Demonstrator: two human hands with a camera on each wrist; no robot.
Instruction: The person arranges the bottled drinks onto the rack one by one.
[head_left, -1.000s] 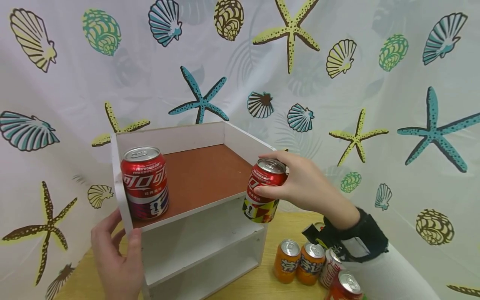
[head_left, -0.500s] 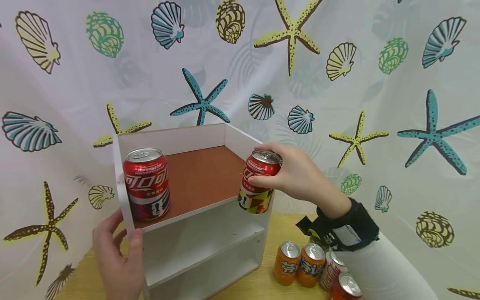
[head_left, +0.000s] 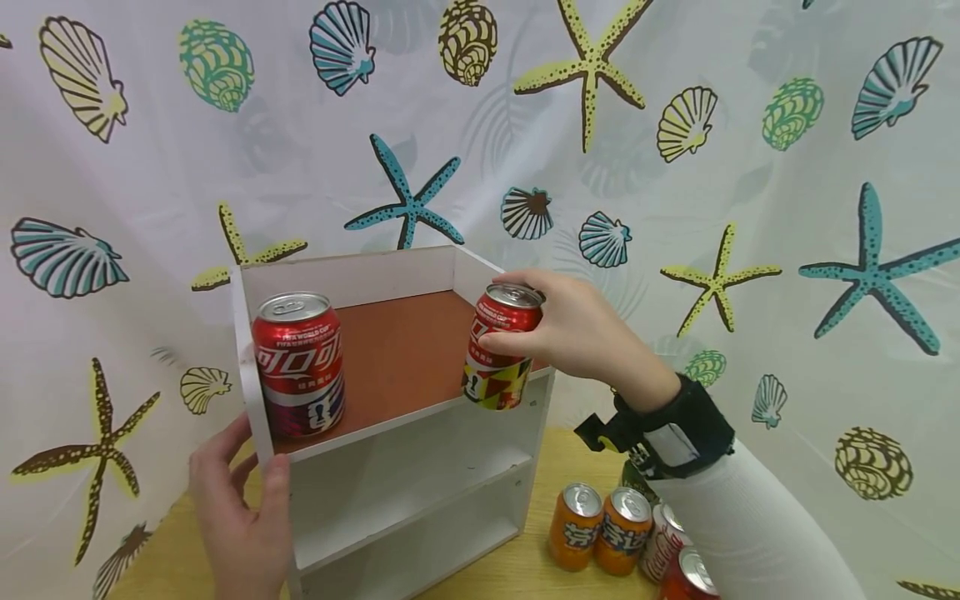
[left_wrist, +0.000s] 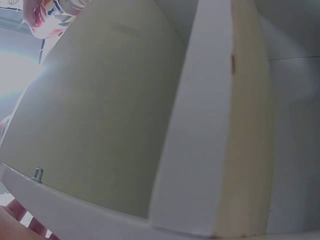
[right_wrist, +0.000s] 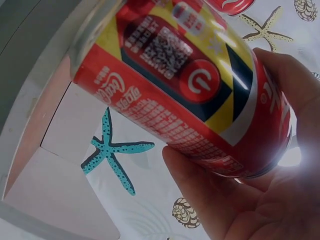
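In my right hand (head_left: 558, 329) I grip a red cola can (head_left: 501, 350) with a yellow and black pattern low on its side. It hangs upright by the shelf unit's front right edge, around the height of its top. My left hand (head_left: 243, 508) holds the left side panel of the white shelf unit (head_left: 405, 521), thumb at the front edge. On the brown top (head_left: 405, 350), at the front left corner, stands a second red cola can (head_left: 298, 367). In the right wrist view, thumb and fingers wrap the base end of the held can (right_wrist: 185, 85).
Two orange soda cans (head_left: 576, 527), a silver can (head_left: 662, 542) and another red can (head_left: 688, 575) stand on the wooden table (head_left: 480, 575) right of the unit. Low walls (head_left: 352, 279) rim the top at the back and sides. A patterned curtain (head_left: 600, 50) hangs behind.
My right hand has carried its can up and to the left, from beside the unit to its front right edge. The left hand keeps its hold on the panel.
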